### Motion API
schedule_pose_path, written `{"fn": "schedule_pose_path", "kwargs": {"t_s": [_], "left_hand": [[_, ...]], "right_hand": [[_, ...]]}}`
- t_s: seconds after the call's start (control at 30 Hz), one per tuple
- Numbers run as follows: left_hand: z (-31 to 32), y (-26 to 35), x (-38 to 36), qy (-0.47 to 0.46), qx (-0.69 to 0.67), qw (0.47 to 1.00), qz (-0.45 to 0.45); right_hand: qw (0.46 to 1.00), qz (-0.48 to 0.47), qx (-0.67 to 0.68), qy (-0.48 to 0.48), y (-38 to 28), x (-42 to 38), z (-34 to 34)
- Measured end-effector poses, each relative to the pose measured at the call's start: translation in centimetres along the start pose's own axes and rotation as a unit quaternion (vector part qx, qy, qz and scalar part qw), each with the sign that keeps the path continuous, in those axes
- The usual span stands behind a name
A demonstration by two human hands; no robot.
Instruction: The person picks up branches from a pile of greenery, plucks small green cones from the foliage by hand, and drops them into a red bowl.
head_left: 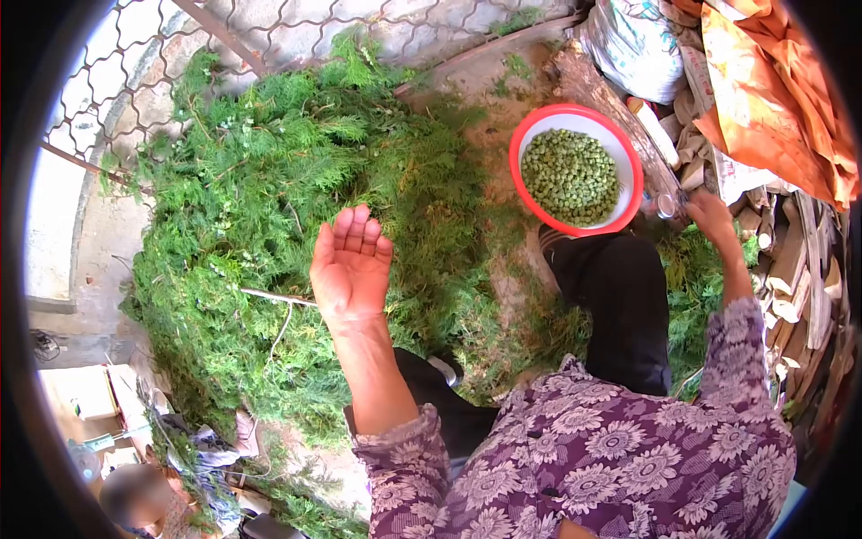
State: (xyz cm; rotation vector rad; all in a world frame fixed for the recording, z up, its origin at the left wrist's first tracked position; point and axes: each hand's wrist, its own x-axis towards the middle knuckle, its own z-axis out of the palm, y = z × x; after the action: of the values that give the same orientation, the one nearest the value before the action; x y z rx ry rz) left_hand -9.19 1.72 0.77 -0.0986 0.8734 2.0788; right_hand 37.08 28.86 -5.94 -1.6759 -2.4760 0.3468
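Observation:
My left hand [353, 265] is held palm up above the cut green branches [260, 207], its fingers loosely bent and nothing in it. Out to the right, my right hand [711, 218] reaches down beside the woodpile, fingers curled in. Right at its fingertips is a small clear, shiny object [666, 206]; I cannot tell its kind or whether the hand grips it. Between the hands, in front of my knee, stands a white basin with a red rim [517, 171], holding many small green pods or cones [572, 177].
Split firewood [795, 269] is stacked along the right. An orange cloth [763, 90] and a white sack [636, 49] lie at the top right. Wire mesh fencing [117, 67] runs along the upper left. Another person [148, 503] is at the lower left.

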Motion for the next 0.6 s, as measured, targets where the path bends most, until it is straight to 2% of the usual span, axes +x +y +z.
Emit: {"fn": "schedule_pose_path", "kwargs": {"t_s": [0.07, 0.13, 0.27, 0.33, 0.4, 0.47, 0.6], "left_hand": [[-0.2, 0.1, 0.0, -0.007, -0.005, 1.000, 0.006], [-0.5, 0.3, 0.1, -0.019, -0.007, 1.000, 0.007], [-0.6, 0.6, 0.1, -0.024, -0.016, 1.000, 0.008], [-0.6, 0.7, -0.1, -0.023, -0.019, 1.000, 0.010], [-0.8, 0.8, -0.1, -0.032, -0.021, 0.999, 0.010], [-0.8, 0.9, -0.2, -0.037, -0.026, 0.999, 0.008], [-0.9, 1.2, -0.6, -0.035, -0.026, 0.999, 0.019]], "right_hand": [[0.995, -0.095, 0.031, 0.008, -5.8, 3.6, 0.3], [0.974, -0.224, -0.017, -0.021, -8.8, 8.2, 2.5], [0.952, -0.281, 0.027, -0.122, -18.7, 12.3, 6.2], [0.920, -0.352, -0.031, -0.172, -21.7, 13.9, 9.8], [0.910, -0.351, -0.064, -0.212, -24.3, 14.4, 13.1], [0.916, -0.333, -0.015, -0.225, -25.7, 14.0, 17.1], [0.925, -0.326, 0.006, -0.194, -26.3, 13.1, 25.5]]}}
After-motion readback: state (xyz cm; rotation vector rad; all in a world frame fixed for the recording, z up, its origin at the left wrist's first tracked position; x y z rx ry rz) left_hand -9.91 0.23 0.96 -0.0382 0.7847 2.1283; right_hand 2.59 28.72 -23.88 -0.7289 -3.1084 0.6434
